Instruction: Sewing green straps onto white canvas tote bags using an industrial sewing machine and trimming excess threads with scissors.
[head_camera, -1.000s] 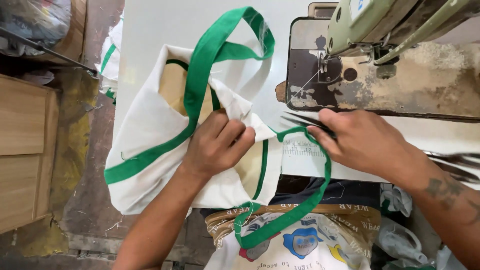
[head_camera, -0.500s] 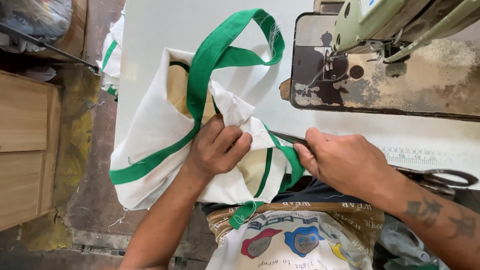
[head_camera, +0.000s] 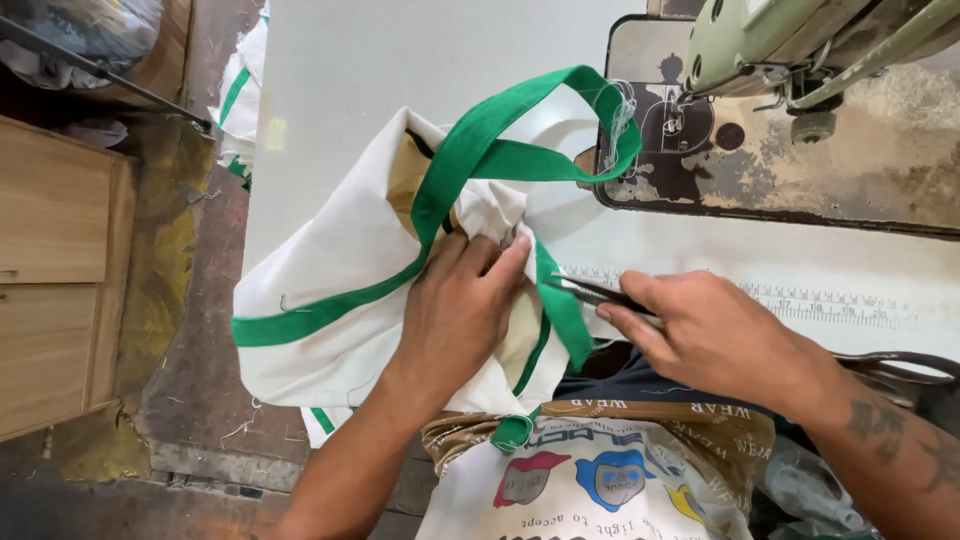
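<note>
A cream cloth bag (head_camera: 330, 270) with green trim and a green strap (head_camera: 500, 140) lies on the white sewing table (head_camera: 400, 60). My left hand (head_camera: 465, 300) presses flat on the bag's folded cloth, fingers spread over the green edge. My right hand (head_camera: 710, 330) holds small metal thread snips (head_camera: 590, 290), their tips pointing left at the green strap next to my left fingertips. The strap's loop reaches up to the sewing machine's base.
A worn sewing machine (head_camera: 800, 110) sits at the upper right with a printed ruler (head_camera: 820, 305) along the table. A wooden cabinet (head_camera: 55, 270) stands at the left, more green-trimmed cloth (head_camera: 240, 90) hangs off the table's far left edge. Large scissors (head_camera: 900, 365) lie at the right.
My right hand has let go of the bag's green edge, drawn back to the right and now points the snips at the strap. The bag shifted slightly right.
</note>
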